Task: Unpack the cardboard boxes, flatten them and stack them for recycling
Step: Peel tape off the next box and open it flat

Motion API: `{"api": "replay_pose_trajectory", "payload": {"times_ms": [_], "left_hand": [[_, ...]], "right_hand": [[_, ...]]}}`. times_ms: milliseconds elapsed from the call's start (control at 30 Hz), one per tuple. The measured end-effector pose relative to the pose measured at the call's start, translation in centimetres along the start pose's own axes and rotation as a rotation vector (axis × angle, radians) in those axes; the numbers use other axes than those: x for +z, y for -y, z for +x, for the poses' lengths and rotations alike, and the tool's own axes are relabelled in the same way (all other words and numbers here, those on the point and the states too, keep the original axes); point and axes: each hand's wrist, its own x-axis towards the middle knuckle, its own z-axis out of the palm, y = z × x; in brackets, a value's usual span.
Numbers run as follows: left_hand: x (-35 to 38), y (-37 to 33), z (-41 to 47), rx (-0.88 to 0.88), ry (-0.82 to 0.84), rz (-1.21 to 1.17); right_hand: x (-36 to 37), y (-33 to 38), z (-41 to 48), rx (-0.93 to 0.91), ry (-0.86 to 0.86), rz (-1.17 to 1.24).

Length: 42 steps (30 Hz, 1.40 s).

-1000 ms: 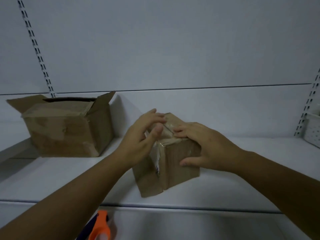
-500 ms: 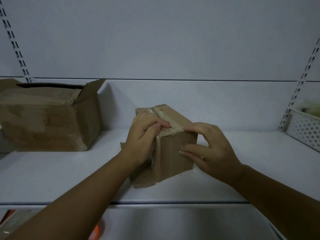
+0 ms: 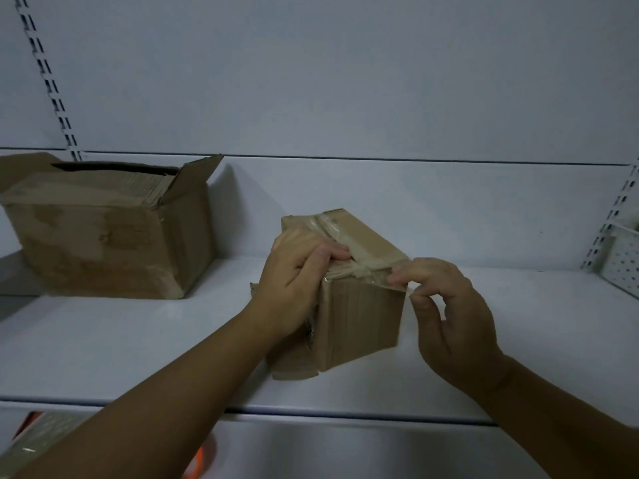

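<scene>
A small taped cardboard box (image 3: 359, 316) stands on the white shelf (image 3: 138, 347), turned with one corner toward me. My left hand (image 3: 294, 288) grips its top left edge, fingers curled over the taped seam. My right hand (image 3: 446, 305) pinches a loose strip of clear tape (image 3: 397, 281) at the box's upper right corner. A larger cardboard box (image 3: 103, 233) with raised flaps sits at the left of the same shelf, away from both hands.
A white perforated basket (image 3: 622, 267) hangs at the right end of the shelf. Slotted uprights (image 3: 52, 84) run up the back wall. On a lower level at the bottom left lie an orange object (image 3: 200, 464) and a brownish item (image 3: 38, 440).
My right hand has left the box's side and now pinches the tape at the top right corner. My left hand stays curled over the seam. The view has shifted slightly.
</scene>
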Motion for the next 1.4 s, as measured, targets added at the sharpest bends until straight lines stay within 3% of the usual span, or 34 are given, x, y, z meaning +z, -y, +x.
{"api": "replay_pose_trajectory", "payload": {"times_ms": [233, 433, 567, 667, 733, 800, 933, 1000, 1133, 1400], "left_hand": [[0.2, -0.3, 0.1, 0.005, -0.009, 0.019], [-0.2, -1.0, 0.2, -0.007, 0.062, 0.066], [-1.9, -1.3, 1.0, -0.019, 0.317, 0.151], [-4.2, -0.8, 2.2, -0.021, 0.679, 0.331], [-4.8, -0.6, 2.9, 0.038, 0.734, 0.413], [-4.2, -0.7, 3.2, 0.064, 0.625, 0.467], [-1.5, -1.5, 2.2, 0.169, 0.286, 0.606], [-0.1, -1.8, 2.0, 0.243, 0.196, 0.662], [1.6, -1.7, 2.3, 0.251, 0.170, 0.672], [1.9, -1.1, 2.2, 0.225, 0.195, 0.694]], "right_hand": [[0.1, 1.9, 2.9, 0.192, -0.054, 0.078], [0.9, 1.3, 7.1, 0.521, 0.152, 0.244], [-1.3, -0.5, 8.7, 0.738, -0.077, 0.125], [-3.5, 0.3, 7.9, 0.656, 0.035, 0.033], [-3.7, 1.8, 6.7, 0.573, 0.245, 0.003], [-3.3, 2.8, 5.6, 0.448, 0.344, -0.126], [-3.9, 2.7, 4.5, 0.225, 0.166, -0.463], [-4.3, 2.1, 3.7, 0.170, 0.220, -0.497], [-3.5, 0.6, 1.8, 0.136, 0.442, -0.508], [-2.1, -1.4, 1.3, 0.032, 0.169, -0.467]]}}
